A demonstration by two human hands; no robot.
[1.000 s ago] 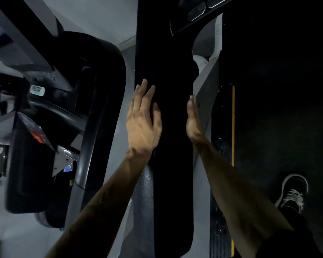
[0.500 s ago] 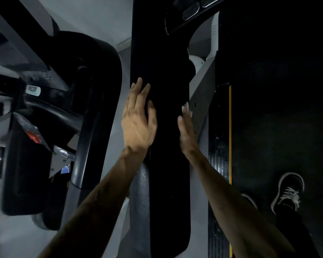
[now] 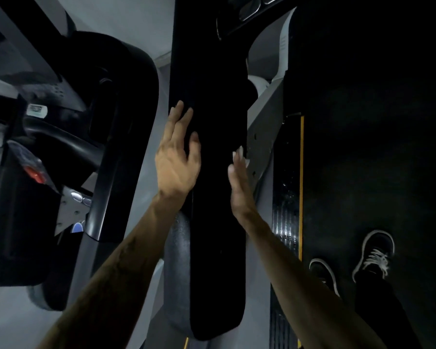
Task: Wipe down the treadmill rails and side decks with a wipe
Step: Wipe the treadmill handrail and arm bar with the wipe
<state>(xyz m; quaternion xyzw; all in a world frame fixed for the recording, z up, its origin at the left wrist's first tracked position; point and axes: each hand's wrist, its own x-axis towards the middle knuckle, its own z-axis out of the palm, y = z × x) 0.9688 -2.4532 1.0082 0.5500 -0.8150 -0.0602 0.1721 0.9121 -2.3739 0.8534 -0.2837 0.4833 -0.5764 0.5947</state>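
Observation:
The black treadmill rail (image 3: 212, 197) runs from the top of the view down toward me. My left hand (image 3: 176, 159) lies flat on the rail's left side with its fingers straight and spread. My right hand (image 3: 239, 182) presses edge-on against the rail's right side, fingers straight. A small pale bit (image 3: 240, 150) shows at its fingertips; whether this is the wipe I cannot tell. The black side deck (image 3: 286, 197) with its yellow stripe lies to the right of the rail, below it.
The dark treadmill belt (image 3: 363, 147) fills the right, with my two shoes (image 3: 374, 255) on it. A neighbouring machine with a black curved frame (image 3: 121, 147) and a red button (image 3: 35, 175) stands to the left. Grey floor (image 3: 106, 16) lies between.
My right hand has slid a little toward me along the rail's right side. My left hand has stayed flat in about the same place. The view has shifted and a second shoe shows.

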